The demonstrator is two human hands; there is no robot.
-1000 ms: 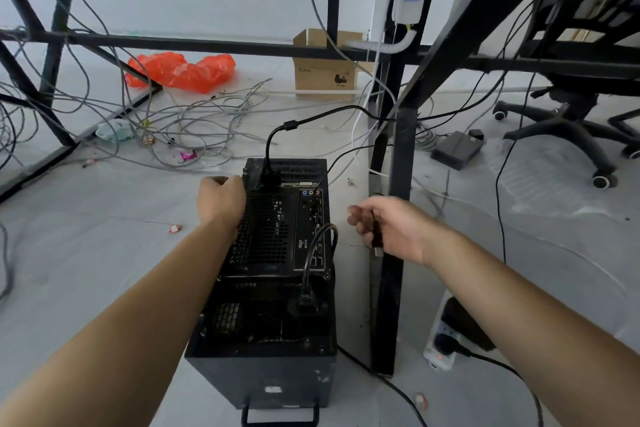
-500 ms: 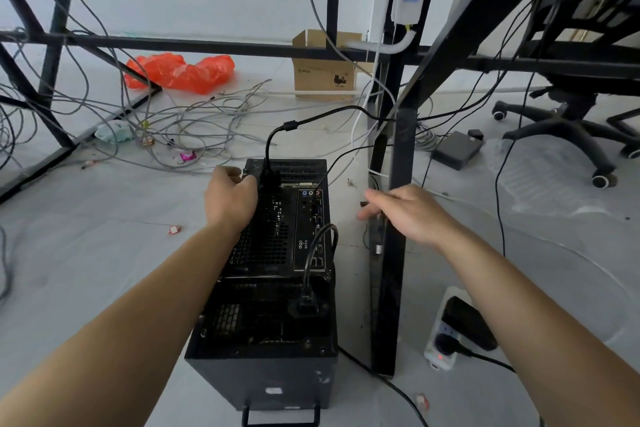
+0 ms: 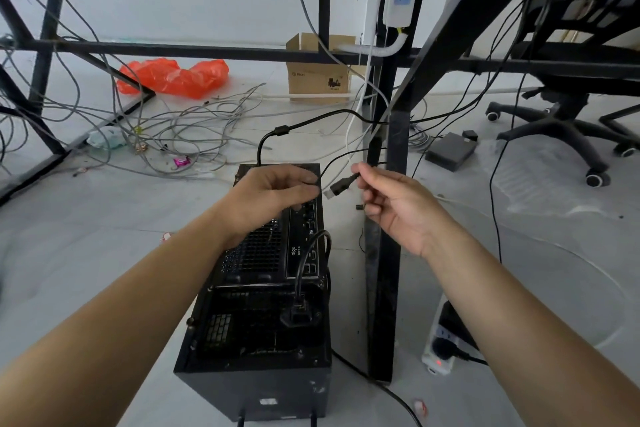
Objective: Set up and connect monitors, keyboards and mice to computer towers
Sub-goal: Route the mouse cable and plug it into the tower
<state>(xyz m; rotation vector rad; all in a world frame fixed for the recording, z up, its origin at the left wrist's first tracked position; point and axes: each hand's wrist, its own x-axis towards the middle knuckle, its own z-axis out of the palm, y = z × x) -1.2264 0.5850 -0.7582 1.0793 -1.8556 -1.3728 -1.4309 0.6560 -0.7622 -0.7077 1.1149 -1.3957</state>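
A black computer tower (image 3: pixel 258 319) lies on the floor with its rear panel facing up. A power cord (image 3: pixel 304 274) is plugged in near its lower part, and a thicker cable (image 3: pixel 280 131) runs from its far end. My right hand (image 3: pixel 388 204) pinches a thin black cable just behind its USB plug (image 3: pixel 337 188), holding it over the tower's far right corner. My left hand (image 3: pixel 273 194) hovers above the port panel, fingers curled around a thin black cable (image 3: pixel 332 161) beside that plug.
A black desk leg (image 3: pixel 384 253) stands right of the tower. A white power strip (image 3: pixel 441 343) lies on the floor at the right. Loose grey cables (image 3: pixel 173 135), an orange bag (image 3: pixel 173 76), a cardboard box (image 3: pixel 318 76) and an office chair (image 3: pixel 568 107) sit farther back.
My right hand rose from beside the desk leg and now holds the USB plug up toward the tower. My left hand shifted right from the tower's far left corner to the cable.
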